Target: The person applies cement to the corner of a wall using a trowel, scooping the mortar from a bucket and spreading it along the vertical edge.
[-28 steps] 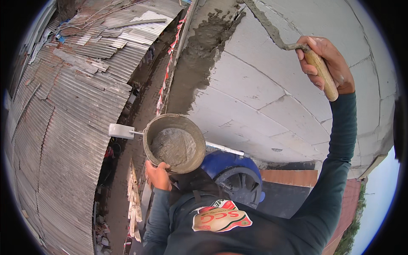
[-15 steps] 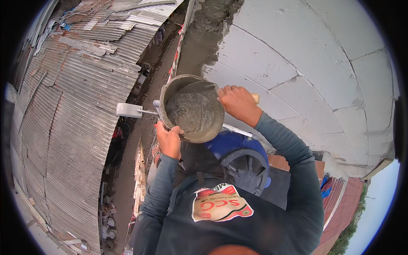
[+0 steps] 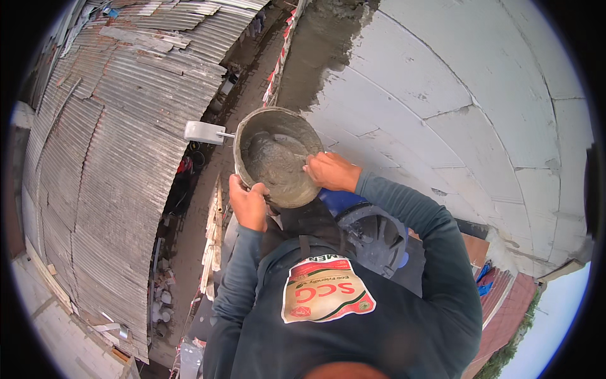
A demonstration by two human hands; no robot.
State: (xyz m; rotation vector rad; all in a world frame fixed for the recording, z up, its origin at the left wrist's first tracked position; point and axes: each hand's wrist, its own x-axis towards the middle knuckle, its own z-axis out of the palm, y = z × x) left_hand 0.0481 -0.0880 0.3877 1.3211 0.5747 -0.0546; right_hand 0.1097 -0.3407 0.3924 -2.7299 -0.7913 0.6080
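A round bucket (image 3: 279, 119) coated in grey residue sits tilted in front of my body, with wet grey mortar (image 3: 273, 169) inside. My left hand (image 3: 249, 204) grips its near left rim, thumb over the edge. My right hand (image 3: 333, 171) is closed over the bucket's right side around the handle of a trowel. The trowel's handle is covered by my fingers, and its blade is mostly hidden in the mortar.
A block wall (image 3: 429, 82) rises on the right, with a strip of wet mortar (image 3: 309, 63) along its left edge. Corrugated roofing (image 3: 132, 132) lies below left, beside a white lamp-like box (image 3: 204, 132) on a rod. A blue drum (image 3: 344, 201) stands near my right forearm.
My right hand has moved down and inward over the bucket, turning the trowel; its blade has gone from the far rim into the mortar. The left hand still holds the rim.
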